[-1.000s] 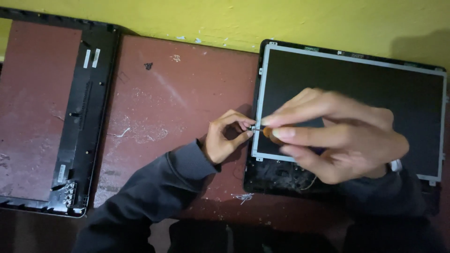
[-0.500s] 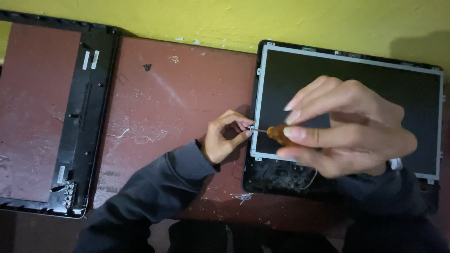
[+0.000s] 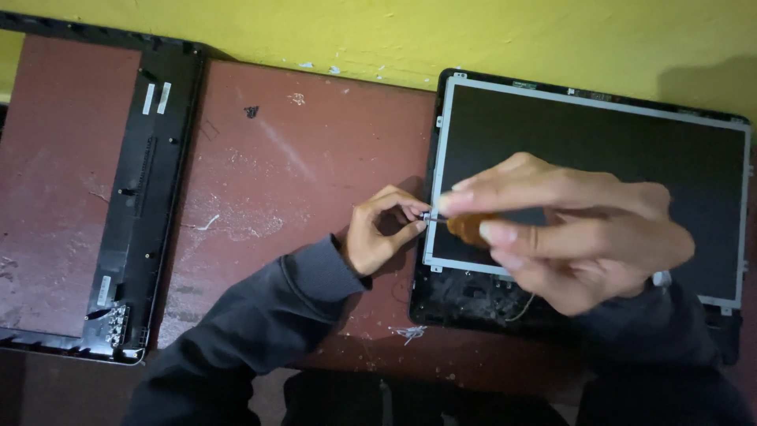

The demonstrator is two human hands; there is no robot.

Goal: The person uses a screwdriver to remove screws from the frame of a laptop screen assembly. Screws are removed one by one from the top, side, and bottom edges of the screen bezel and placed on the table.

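Head view: screwdriver (image 3: 467, 227), amber-brown handle with a thin metal shaft, lies level with its tip at the left rim of the display panel (image 3: 599, 158). Right hand (image 3: 568, 233) is closed around the handle. Left hand (image 3: 382, 237) pinches narrowly at the shaft tip, just beside the panel's silver frame. Panel is dark, rectangular, seated in a black lid at the counter's (image 3: 315, 158) right far edge. Black bezel frame (image 3: 146, 197) lies well apart at the left edge.
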